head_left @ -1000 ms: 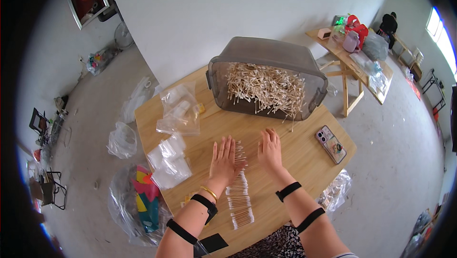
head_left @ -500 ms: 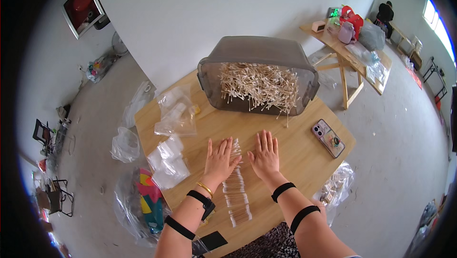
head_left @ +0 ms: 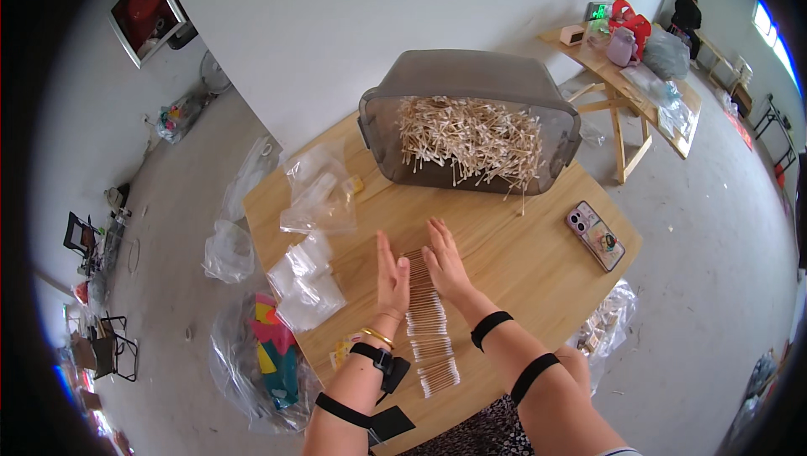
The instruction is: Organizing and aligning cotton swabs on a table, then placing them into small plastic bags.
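A long row of cotton swabs (head_left: 427, 313) lies side by side on the wooden table, running from between my hands toward the near edge. My left hand (head_left: 392, 275) stands on its edge along the row's left side, fingers stretched out. On the other side my right hand (head_left: 445, 260) is tilted likewise, fingers straight, its palm toward the swabs. The far end of the row sits between both palms, partly covered by them. Beyond the hands a grey plastic bin (head_left: 471, 73) rests on its side, its opening toward me, with a heap of loose cotton swabs (head_left: 471, 138) inside.
Clear plastic bags (head_left: 307, 288) lie on the table's left, more bags (head_left: 319, 191) behind them. A phone (head_left: 596, 236) is at the right edge. Filled bags stand on the floor at both sides. A second table (head_left: 635, 86) holds bags; a person (head_left: 687, 15) is far right.
Both hands have turned from palms down to upright on their edges, and the right one has come in against the row. My view has shifted slightly.
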Available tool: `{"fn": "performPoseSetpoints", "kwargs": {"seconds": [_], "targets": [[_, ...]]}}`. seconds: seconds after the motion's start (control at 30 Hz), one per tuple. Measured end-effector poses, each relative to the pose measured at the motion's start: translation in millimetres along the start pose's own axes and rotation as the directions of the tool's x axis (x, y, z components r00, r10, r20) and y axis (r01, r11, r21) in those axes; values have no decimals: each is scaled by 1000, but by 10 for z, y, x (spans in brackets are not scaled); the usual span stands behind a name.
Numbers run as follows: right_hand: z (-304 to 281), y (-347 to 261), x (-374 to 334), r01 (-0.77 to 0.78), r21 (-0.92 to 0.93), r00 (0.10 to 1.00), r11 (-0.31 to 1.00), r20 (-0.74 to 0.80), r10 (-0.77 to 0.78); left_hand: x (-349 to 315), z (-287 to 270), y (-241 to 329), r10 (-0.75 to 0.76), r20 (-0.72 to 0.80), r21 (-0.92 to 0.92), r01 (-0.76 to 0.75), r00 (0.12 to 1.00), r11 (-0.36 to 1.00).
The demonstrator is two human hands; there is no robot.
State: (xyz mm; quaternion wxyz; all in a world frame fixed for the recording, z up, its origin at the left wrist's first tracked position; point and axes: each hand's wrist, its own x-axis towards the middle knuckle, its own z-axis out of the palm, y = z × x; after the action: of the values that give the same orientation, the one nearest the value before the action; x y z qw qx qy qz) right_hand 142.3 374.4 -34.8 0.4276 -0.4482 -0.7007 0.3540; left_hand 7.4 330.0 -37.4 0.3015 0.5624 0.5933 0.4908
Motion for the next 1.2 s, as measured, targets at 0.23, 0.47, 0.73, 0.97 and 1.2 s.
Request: {"fn": "performPoseSetpoints", "kwargs": {"seconds": [0.23,0.47,0.73,0.97,1.2], "targets": [[188,-24,-22,45,163,998,986,25,-50,-18,-13,-133,39,8,-188,-37,999,981],[-483,101,-259,-124,-28,992,992,0,124,-195,-297,209,54,-16,-107,-55,998,993],[-666,-192,-997,-164,-776,941,610,62,333,-570,52,335,50,412,762,-374,910,529],[-715,-78,-1182,-89,-665,988,742,35,149,-721,-126,648,74,295,650,-257,953,715],[-796,-490,-1654,-89,-609,966,788,141,218,-1944,-745,843,-87,187,561,-34,978,827]]}}
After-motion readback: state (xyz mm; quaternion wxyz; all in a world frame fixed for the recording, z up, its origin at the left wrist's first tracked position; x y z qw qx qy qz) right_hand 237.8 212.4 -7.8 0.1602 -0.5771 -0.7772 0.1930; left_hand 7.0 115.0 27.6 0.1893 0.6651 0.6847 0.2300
